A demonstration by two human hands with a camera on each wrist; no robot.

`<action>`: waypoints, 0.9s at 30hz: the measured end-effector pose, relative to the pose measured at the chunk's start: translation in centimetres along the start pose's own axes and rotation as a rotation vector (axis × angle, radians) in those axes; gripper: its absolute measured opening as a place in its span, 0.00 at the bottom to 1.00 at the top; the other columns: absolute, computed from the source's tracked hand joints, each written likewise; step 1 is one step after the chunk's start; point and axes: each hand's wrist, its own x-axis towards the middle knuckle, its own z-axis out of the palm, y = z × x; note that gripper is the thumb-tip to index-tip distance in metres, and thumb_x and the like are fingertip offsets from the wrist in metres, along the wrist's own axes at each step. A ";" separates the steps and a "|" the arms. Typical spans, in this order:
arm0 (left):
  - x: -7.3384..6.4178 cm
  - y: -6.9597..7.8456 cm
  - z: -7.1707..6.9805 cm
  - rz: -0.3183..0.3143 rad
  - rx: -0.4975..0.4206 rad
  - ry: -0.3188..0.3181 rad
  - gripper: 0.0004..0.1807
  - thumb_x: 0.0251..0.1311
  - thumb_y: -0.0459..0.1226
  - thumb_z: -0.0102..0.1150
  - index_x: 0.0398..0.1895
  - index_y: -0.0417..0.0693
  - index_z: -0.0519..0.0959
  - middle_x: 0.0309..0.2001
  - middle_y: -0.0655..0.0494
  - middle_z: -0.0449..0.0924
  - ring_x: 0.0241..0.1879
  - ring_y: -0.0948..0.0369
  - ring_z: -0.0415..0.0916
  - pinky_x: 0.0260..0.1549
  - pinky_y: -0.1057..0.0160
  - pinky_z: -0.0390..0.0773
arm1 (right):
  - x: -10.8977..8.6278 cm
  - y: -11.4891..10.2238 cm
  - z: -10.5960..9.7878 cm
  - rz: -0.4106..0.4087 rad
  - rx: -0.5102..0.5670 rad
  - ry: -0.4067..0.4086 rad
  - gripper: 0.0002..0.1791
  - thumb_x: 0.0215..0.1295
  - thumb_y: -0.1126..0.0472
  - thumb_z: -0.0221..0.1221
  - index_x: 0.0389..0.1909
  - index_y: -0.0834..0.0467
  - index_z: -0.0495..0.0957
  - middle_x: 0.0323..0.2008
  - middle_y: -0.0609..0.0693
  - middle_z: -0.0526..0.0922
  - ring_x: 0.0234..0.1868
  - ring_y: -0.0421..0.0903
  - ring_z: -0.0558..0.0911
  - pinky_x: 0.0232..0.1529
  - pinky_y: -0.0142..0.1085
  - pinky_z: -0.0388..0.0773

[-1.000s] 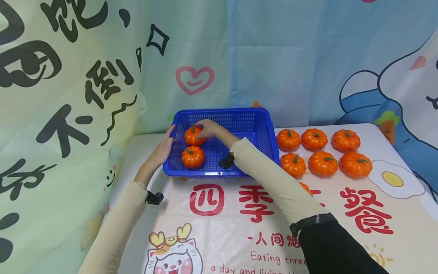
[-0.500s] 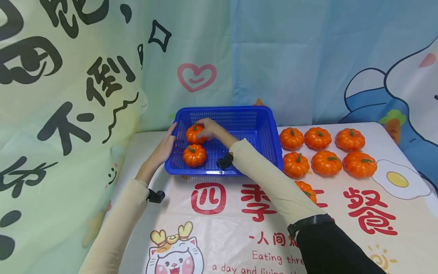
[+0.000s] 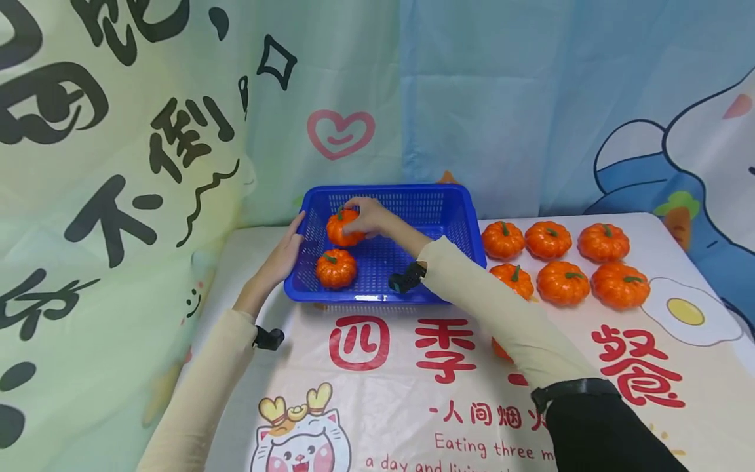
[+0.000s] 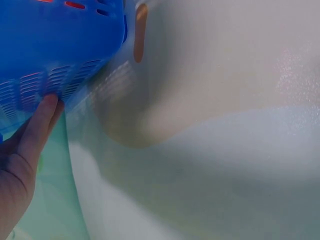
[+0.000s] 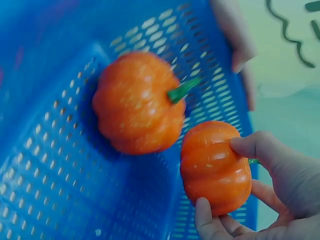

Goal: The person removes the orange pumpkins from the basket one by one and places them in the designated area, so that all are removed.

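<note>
My right hand [image 3: 373, 217] grips a small orange pumpkin [image 5: 215, 167] with a green stem, thumb on one side and fingers on the other. The pumpkin is inside the blue plastic basket [image 3: 383, 297], at its back left. Nearer the front lies a second pumpkin [image 3: 335, 269] on the basket floor, beside the held one. Along the basket's left side rests my left hand [image 3: 282, 255]. In the left wrist view, its straight fingers [image 4: 37, 127] touch the slotted outer wall.
Right of the basket, several more pumpkins [image 3: 563, 283] stand in rows on the printed tablecloth [image 3: 377, 387]. Another one [image 3: 501, 351] is mostly covered by my right forearm. A printed curtain [image 3: 472, 131] hangs close behind the basket.
My right hand has shifted slightly right and up with the pumpkin in its grip, and the right forearm swung right. The left hand has stayed at the basket's side.
</note>
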 end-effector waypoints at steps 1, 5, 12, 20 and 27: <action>0.0 0.0 0.0 0.001 -0.001 0.002 0.33 0.71 0.43 0.25 0.79 0.62 0.40 0.79 0.50 0.40 0.76 0.47 0.46 0.74 0.44 0.47 | -0.4 -0.1 -0.2 -0.010 0.018 -0.005 0.37 0.52 0.57 0.68 0.65 0.51 0.68 0.65 0.60 0.66 0.57 0.54 0.78 0.47 0.46 0.83; 0.0 -0.1 0.1 0.001 -0.009 -0.003 0.33 0.71 0.43 0.25 0.79 0.62 0.40 0.79 0.50 0.39 0.77 0.47 0.45 0.74 0.43 0.47 | -2.1 -0.1 -1.2 0.006 0.084 -0.036 0.37 0.56 0.59 0.66 0.68 0.51 0.65 0.67 0.58 0.65 0.60 0.56 0.76 0.55 0.50 0.79; 0.0 0.0 0.0 0.006 0.006 -0.001 0.33 0.71 0.42 0.25 0.79 0.61 0.39 0.79 0.50 0.38 0.77 0.47 0.43 0.74 0.44 0.45 | -5.0 0.5 -2.8 -0.001 0.051 -0.045 0.37 0.55 0.58 0.67 0.67 0.50 0.66 0.62 0.59 0.70 0.52 0.54 0.79 0.41 0.40 0.84; 0.0 0.2 0.0 -0.003 0.015 0.005 0.33 0.70 0.42 0.25 0.79 0.62 0.40 0.79 0.50 0.39 0.77 0.48 0.43 0.75 0.45 0.45 | -10.0 0.9 -2.5 -0.061 0.028 -0.107 0.35 0.56 0.57 0.67 0.66 0.50 0.67 0.55 0.61 0.72 0.44 0.52 0.79 0.37 0.35 0.84; 0.0 0.1 0.0 0.001 0.020 0.007 0.33 0.70 0.42 0.24 0.79 0.62 0.39 0.79 0.50 0.39 0.77 0.48 0.43 0.74 0.44 0.45 | -14.9 1.1 -1.3 -0.091 0.025 -0.174 0.37 0.56 0.56 0.67 0.68 0.47 0.66 0.59 0.59 0.69 0.51 0.55 0.77 0.41 0.40 0.85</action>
